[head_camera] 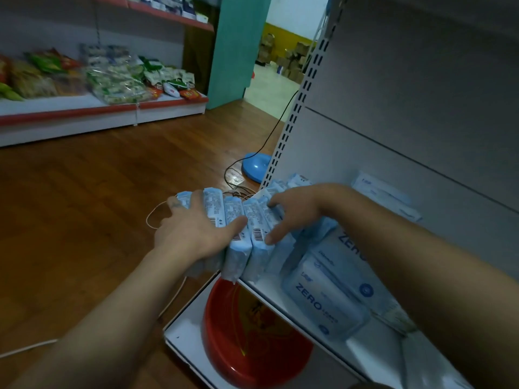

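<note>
A row of thin blue packs stands on edge at the front left corner of a white shelf. Part of the row sticks out past the corner. The left hand holds the row from the left. Its fingers wrap round the end pack and its thumb lies across the tops. The right hand holds the row from the right, with its fingers bent over the tops and its thumb down the front. The packs are squeezed between both hands.

Just right of them, big packs marked ZERO lie flat on the shelf, under the right arm. Below the shelf, a red bowl sits on the bottom board. On the wood floor behind, a blue round thing has a black cable. Far off, another shelf holds snack bags.
</note>
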Tool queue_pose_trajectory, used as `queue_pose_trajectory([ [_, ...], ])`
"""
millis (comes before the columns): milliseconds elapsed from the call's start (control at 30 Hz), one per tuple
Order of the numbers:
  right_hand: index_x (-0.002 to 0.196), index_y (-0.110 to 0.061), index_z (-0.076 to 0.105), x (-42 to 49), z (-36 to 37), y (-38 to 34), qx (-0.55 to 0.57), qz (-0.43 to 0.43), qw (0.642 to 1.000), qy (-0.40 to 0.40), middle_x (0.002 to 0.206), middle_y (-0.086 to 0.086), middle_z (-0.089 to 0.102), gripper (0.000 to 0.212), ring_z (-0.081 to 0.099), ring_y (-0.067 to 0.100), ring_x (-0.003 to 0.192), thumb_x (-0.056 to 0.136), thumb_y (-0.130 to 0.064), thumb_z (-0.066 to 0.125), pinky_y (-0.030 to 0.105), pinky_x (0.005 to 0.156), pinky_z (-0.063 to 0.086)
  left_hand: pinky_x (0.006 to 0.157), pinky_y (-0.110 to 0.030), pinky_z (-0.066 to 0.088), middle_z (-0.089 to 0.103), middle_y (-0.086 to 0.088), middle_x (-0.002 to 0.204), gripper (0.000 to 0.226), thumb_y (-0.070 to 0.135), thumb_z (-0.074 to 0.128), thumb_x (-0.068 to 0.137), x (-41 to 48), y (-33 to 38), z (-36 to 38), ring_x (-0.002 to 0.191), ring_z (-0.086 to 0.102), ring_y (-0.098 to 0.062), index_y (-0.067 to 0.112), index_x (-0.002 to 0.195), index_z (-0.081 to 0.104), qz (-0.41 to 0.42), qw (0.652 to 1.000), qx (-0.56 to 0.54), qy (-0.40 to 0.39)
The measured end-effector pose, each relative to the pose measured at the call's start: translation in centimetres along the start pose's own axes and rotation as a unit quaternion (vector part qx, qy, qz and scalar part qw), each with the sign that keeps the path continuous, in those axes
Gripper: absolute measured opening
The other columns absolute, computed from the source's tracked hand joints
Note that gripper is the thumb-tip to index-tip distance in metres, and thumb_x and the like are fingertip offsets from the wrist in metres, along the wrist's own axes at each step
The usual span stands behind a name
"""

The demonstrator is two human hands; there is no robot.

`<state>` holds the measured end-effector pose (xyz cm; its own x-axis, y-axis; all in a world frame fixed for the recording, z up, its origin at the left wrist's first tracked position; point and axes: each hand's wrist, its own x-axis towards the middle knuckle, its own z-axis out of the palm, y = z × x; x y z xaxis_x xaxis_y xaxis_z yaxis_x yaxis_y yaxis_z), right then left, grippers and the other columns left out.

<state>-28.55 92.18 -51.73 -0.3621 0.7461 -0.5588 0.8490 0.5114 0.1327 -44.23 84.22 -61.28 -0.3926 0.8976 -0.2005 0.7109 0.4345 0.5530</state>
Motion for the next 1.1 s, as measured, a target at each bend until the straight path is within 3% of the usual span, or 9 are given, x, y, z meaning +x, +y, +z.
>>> queue_pose_trajectory([
  [100,0.143,-0.017,0.037,0.5,0.9,0.1,-0.035,-0.017,0.996,0.077,0.141,0.006,0.047,0.082,0.049,0.024,0.12,0.078,-0.049,0.073,0.036,0.097,0.042,0.094,-0.047,0.045,0.011,-0.019,0.154,0.111,0.081,0.056,0.069,-0.3,0.2,-0.5,0.13,0.039,-0.045,0.031,0.152,0.004,-0.004,0.998,-0.063,-0.008],
  [200,0.146,-0.019,0.033,0.5,1.3,1.4,0.001,-0.014,0.995,0.1,0.142,0.008,0.045,0.077,0.049,0.024,0.117,0.081,-0.029,0.073,0.032,0.089,0.041,0.065,-0.034,0.051,0.021,-0.018,0.152,0.114,0.059,0.076,0.07,-0.9,0.1,-0.2,0.127,0.044,-0.042,0.035,0.152,0.002,-0.031,0.975,-0.219,-0.028],
  [233,0.146,-0.02,0.031,0.4,1.6,1.7,0.008,-0.013,0.994,0.106,0.143,0.008,0.044,0.078,0.048,0.024,0.118,0.081,-0.027,0.073,0.032,0.089,0.039,0.062,-0.038,0.055,0.026,-0.016,0.15,0.118,0.056,0.082,0.065,-1.0,0.0,0.2,0.123,0.047,-0.041,0.039,0.151,0.002,-0.041,0.962,-0.267,-0.046],
  [367,0.149,-0.023,0.027,-0.1,2.3,2.3,-0.003,-0.003,0.994,0.113,0.146,0.009,0.043,0.079,0.045,0.027,0.125,0.083,-0.028,0.071,0.035,0.097,0.039,0.072,-0.051,0.06,0.041,-0.011,0.141,0.126,0.054,0.09,0.044,-1.5,-0.6,1.4,0.114,0.057,-0.034,0.042,0.145,0.015,-0.042,0.934,-0.342,-0.091],
  [433,0.149,-0.024,0.027,-0.3,2.1,2.3,-0.029,0.007,0.994,0.109,0.146,0.008,0.042,0.078,0.045,0.027,0.126,0.084,-0.029,0.07,0.035,0.096,0.039,0.068,-0.046,0.061,0.056,-0.008,0.128,0.114,0.045,0.093,0.044,-1.7,-0.8,1.5,0.101,0.066,-0.028,0.032,0.138,0.03,-0.033,0.907,-0.403,-0.119],
  [567,0.145,-0.022,0.036,-1.0,1.6,2.4,-0.061,0.022,0.99,0.123,0.143,0.006,0.045,0.071,0.046,0.025,0.124,0.084,-0.031,0.07,0.033,0.091,0.041,0.068,-0.04,0.059,0.075,-0.004,0.102,0.059,0.008,0.084,0.069,-2.9,-0.7,1.4,0.089,0.073,-0.021,0.019,0.121,0.056,0.017,0.864,-0.455,-0.216],
  [700,0.142,-0.025,0.04,-2.2,1.3,2.8,-0.042,0.011,0.983,0.181,0.136,0.005,0.05,0.055,0.047,0.023,0.121,0.091,-0.03,0.06,0.031,0.085,0.039,0.068,-0.037,0.061,0.075,-0.003,0.096,0.062,-0.009,0.08,0.065,-3.5,-0.9,1.7,0.083,0.074,-0.018,0.021,0.114,0.055,0.037,0.844,-0.485,-0.227],
  [933,0.129,-0.026,0.054,-5.5,0.7,4.7,0.049,0.029,0.94,0.337,0.132,0.003,0.054,0.036,0.051,0.022,0.117,0.094,-0.023,0.055,0.032,0.091,0.039,0.072,-0.045,0.061,0.068,-0.003,0.111,0.088,0.007,0.093,0.048,-3.3,-0.7,2.9,0.096,0.069,-0.022,0.023,0.123,0.051,0.024,0.861,-0.477,-0.175],
  [1100,0.123,-0.024,0.061,-6.9,-0.1,6.2,0.101,0.05,0.925,0.363,0.122,0.001,0.061,0.032,0.056,0.017,0.108,0.091,-0.023,0.059,0.029,0.09,0.044,0.071,-0.047,0.061,0.066,-0.001,0.114,0.096,0.028,0.095,0.033,-2.7,-1.0,2.5,0.1,0.067,-0.023,0.031,0.119,0.051,0.041,0.883,-0.434,-0.171],
])
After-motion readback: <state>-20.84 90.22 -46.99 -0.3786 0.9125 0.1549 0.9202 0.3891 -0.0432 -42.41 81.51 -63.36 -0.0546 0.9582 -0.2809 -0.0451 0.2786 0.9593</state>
